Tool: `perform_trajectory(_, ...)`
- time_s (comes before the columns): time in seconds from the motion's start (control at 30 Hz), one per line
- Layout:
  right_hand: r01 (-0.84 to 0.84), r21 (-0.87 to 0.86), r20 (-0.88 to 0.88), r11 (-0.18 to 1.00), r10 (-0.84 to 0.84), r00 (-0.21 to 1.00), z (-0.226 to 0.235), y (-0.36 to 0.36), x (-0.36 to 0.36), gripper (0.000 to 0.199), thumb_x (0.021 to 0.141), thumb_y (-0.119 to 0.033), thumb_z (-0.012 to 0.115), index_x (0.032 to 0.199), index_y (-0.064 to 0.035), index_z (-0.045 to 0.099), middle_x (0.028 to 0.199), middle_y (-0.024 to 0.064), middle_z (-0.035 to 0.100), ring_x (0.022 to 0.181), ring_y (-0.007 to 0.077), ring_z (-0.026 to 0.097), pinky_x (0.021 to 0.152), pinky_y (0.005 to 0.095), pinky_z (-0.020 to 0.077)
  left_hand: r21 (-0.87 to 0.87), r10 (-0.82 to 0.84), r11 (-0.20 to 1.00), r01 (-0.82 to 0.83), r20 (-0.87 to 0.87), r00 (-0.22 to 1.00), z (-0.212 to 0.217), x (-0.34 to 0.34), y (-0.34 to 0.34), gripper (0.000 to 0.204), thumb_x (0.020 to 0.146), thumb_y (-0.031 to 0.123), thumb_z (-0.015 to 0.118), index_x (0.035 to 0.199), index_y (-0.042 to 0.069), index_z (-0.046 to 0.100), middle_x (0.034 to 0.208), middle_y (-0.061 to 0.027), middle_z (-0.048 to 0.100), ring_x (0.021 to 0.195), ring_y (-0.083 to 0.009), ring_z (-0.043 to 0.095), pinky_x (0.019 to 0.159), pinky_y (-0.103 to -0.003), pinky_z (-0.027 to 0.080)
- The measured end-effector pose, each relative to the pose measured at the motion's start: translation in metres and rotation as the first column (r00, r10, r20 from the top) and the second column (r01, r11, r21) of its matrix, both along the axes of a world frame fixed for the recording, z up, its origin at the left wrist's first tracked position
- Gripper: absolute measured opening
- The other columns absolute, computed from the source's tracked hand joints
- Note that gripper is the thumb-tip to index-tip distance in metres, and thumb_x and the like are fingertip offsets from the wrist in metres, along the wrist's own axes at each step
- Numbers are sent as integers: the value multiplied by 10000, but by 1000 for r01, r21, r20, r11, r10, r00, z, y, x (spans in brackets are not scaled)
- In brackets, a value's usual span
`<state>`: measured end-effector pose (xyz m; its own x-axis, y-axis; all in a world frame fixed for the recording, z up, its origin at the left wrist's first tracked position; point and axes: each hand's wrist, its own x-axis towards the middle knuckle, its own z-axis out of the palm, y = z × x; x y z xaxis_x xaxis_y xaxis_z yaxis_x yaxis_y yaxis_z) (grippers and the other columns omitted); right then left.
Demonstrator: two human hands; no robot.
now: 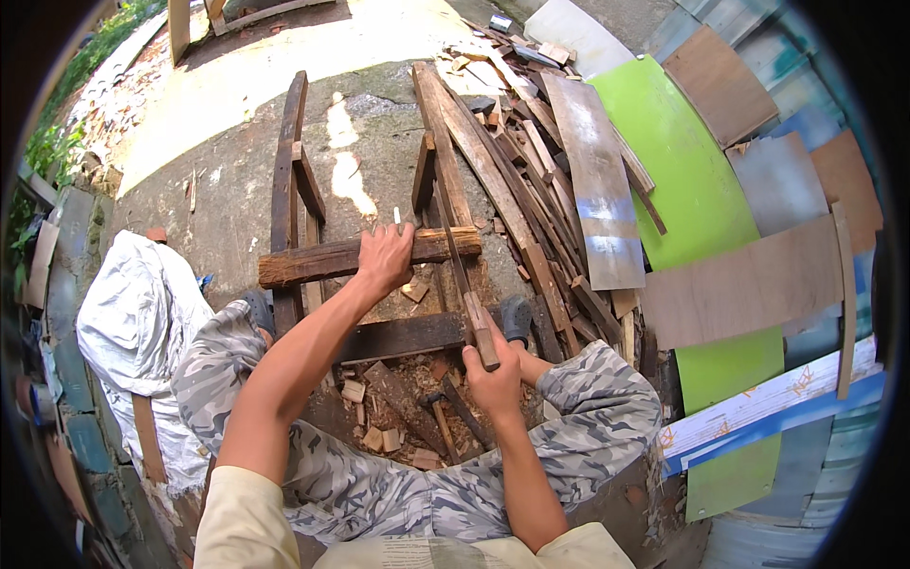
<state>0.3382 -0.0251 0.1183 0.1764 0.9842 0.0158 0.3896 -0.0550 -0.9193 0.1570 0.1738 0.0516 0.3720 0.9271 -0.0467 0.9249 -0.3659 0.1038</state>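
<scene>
A rough brown wooden beam (318, 265) lies crosswise over a dark wooden frame (283, 190) in front of me. My left hand (384, 256) grips the beam from above, fingers curled over its far side. A short thin white stick (397, 216) shows by those fingers; I cannot tell what it is. My right hand (495, 370) is closed round the wooden handle of a handsaw (482, 332). The saw's narrow dark blade points away from me, seen nearly edge-on, and crosses the beam near its right end. How deep the blade sits is hard to see.
Scrap boards (540, 190) pile up to the right, beside leaning green panels (664, 161) and metal sheets. Between my legs lie wood offcuts (389, 439), shavings and a hammer (443, 427). A white cloth (142, 303) covers something on the left.
</scene>
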Motion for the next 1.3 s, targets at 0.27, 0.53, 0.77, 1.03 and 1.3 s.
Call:
perform_trajectory(0.27,40,-71,15,997,-39,999,11,-70,-11,600,890,-57,605,1464,65,482,1195,191,716,882,150,686,805,296,545,-103,-54,993,54,8,999,5,-8,13,386,771,217,751,1048,13,577,907,-193,713,830,-354,719,696,-459,579)
perform_trajectory(0.53,21,2,53,1000,-21,998,32,-73,-7,608,859,-13,595,1453,67,497,1108,180,741,757,106,665,692,271,538,-289,-65,955,60,-8,998,19,-7,29,370,757,201,747,1022,-26,625,815,-179,719,723,-335,708,665,-441,601)
perform_trajectory(0.77,25,60,83,998,-30,996,-17,102,-16,617,840,-111,594,1432,45,524,1214,266,688,1115,324,693,955,378,523,-304,-106,948,94,-24,994,28,-3,34,521,722,290,795,1084,-36,610,891,-229,719,840,-392,717,770,-472,598)
perform_trajectory(1.03,101,-113,-92,988,-112,990,-25,18,-27,635,858,-98,584,1469,44,480,1359,271,617,1240,339,634,1037,377,480,-301,-187,937,176,-7,982,14,4,-10,451,668,247,751,1034,12,634,834,-197,721,791,-373,722,699,-473,590)
perform_trajectory(1.3,56,166,87,984,-71,994,-29,57,-19,623,850,-85,597,1451,50,503,1241,267,685,1113,288,708,904,339,538,-233,-111,965,117,36,993,27,1,2,504,700,276,786,1073,-13,608,843,-195,723,806,-379,723,721,-471,594)
